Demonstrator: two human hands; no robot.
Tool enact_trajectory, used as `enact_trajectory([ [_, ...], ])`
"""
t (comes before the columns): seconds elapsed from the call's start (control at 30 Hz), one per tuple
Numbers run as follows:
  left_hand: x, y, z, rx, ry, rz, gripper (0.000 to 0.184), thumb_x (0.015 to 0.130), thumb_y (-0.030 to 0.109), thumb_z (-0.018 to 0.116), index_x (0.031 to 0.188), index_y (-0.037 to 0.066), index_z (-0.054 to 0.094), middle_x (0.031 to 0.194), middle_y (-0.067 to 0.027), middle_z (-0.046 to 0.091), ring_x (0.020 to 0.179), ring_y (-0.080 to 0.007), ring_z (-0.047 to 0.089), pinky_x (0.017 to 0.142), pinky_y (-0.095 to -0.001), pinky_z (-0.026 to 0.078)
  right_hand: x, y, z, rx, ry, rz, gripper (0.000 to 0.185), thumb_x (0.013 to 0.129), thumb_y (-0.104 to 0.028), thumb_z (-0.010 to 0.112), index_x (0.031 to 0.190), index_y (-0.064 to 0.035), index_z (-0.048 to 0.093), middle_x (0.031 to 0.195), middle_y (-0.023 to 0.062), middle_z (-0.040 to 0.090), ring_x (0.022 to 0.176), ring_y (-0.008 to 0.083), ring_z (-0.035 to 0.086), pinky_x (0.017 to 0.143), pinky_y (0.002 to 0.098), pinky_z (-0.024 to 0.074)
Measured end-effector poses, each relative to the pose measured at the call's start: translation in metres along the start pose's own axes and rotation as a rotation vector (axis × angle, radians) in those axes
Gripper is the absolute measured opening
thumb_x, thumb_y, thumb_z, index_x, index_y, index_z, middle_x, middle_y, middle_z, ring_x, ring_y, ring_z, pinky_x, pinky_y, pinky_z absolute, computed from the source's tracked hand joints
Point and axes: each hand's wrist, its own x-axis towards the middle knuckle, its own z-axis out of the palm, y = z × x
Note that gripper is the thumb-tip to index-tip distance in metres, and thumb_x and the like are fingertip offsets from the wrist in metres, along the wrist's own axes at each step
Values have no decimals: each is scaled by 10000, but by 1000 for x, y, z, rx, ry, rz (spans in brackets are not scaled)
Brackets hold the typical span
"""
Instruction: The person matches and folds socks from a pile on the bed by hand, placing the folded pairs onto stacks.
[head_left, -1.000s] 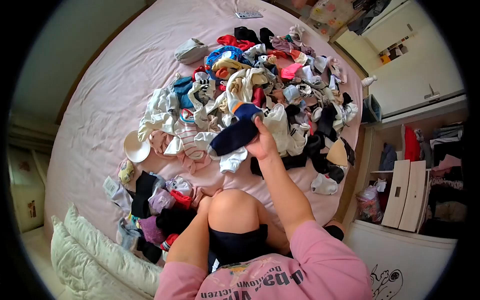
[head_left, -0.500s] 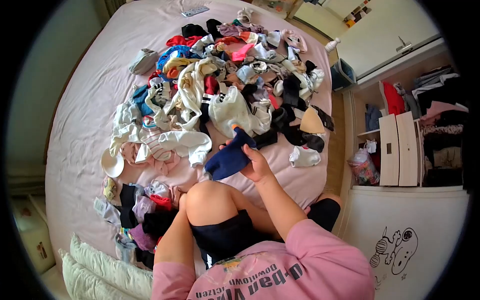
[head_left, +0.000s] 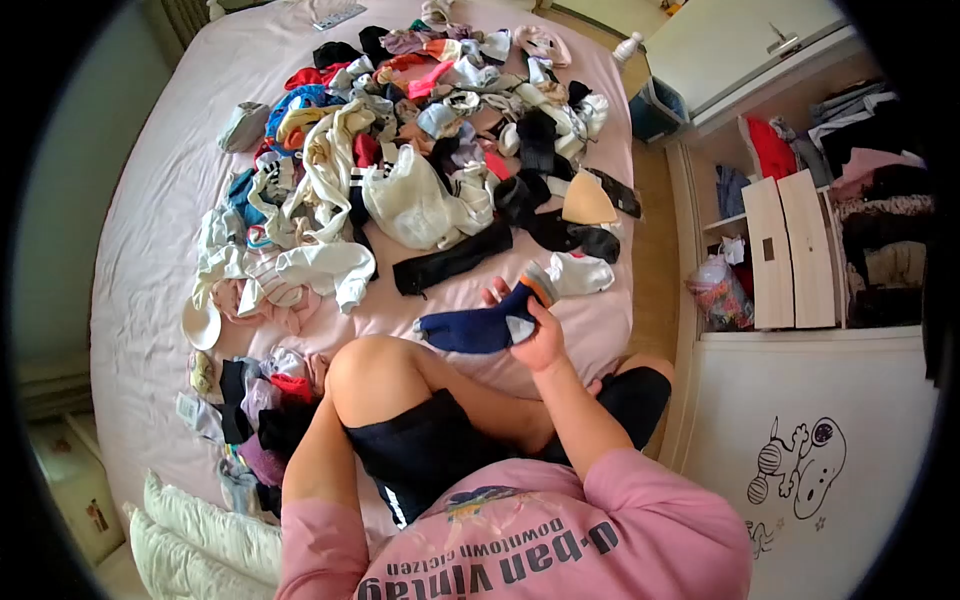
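Observation:
My right hand (head_left: 535, 335) is closed around a navy sock (head_left: 465, 332) above the bed, in front of my bent knee. The sock lies sideways, with a grey heel, a grey toe tip and an orange and grey cuff by the fingers. My left forearm runs down beside the knee to a small pile of socks (head_left: 262, 465); the left hand's fingers are hidden behind the knee. Just beyond the held sock are a long black sock (head_left: 455, 258) and a white sock (head_left: 580, 273).
A large heap of mixed clothes and socks (head_left: 330, 160) covers the middle of the pink-sheeted bed (head_left: 160, 190). Two beige cup pads (head_left: 588, 198) (head_left: 201, 323) lie at its sides. Pillows (head_left: 200, 535) are at lower left; an open wardrobe (head_left: 690, 200) stands right.
My right hand has moved to the right with the navy sock and turned it, so its heel and striped cuff show. The long black sock behind it is now uncovered. The view has shifted.

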Motion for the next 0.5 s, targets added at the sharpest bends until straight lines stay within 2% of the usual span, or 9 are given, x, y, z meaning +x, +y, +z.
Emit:
enact_trajectory([
  [0.03, 0, -2, -1, -2, 4, 1, 681, 701, 481, 560, 1198, 36, 427, 1184, -140, 471, 1068, -257, 468, 874, -341, 390, -1, -8, -14, -98, 105, -10, 330, 811, -172, 561, 1136, -136, 514, 1235, 110, 444, 1160, 324, 393, 984, 478, 291],
  [0.1, 0, -5, -2, -7, 14, 1, 674, 703, 476, 559, 1196, 36, 428, 1181, -140, 472, 1066, -256, 469, 873, -340, 391, -1, -20, -104, -264, 480, -107, 319, 821, -197, 566, 1125, -122, 508, 1177, 83, 488, 1120, 258, 435, 972, 438, 314],
  [0.17, 1, -5, -3, -11, 24, 5, 668, 705, 471, 558, 1195, 36, 429, 1179, -139, 473, 1063, -255, 470, 871, -339, 392, -14, -32, -106, -208, 671, -173, 312, 829, -220, 566, 1118, -121, 503, 1122, 53, 517, 1055, 206, 471, 935, 398, 356],
  [0.2, 1, -5, -3, -13, 27, 2, 665, 706, 468, 558, 1194, 36, 430, 1177, -139, 474, 1061, -255, 471, 870, -339, 392, -21, -38, -109, -184, 672, -140, 300, 828, -216, 570, 1103, -115, 507, 1077, 37, 533, 1005, 199, 487, 920, 365, 370],
  [0.3, 2, -4, -3, -13, 35, 7, 655, 709, 460, 556, 1191, 35, 431, 1173, -138, 475, 1057, -253, 472, 867, -338, 394, -30, -45, -123, -216, 660, -100, 292, 828, -220, 573, 1095, -120, 508, 1058, 34, 536, 990, 190, 487, 899, 352, 377],
  [0.5, -1, -7, -3, -13, 39, 2, 636, 715, 445, 552, 1186, 34, 434, 1166, -135, 478, 1048, -250, 475, 862, -336, 396, -28, -52, -148, -332, 757, -182, 275, 830, -218, 572, 1074, -112, 505, 1006, 35, 544, 926, 179, 493, 817, 324, 405],
])
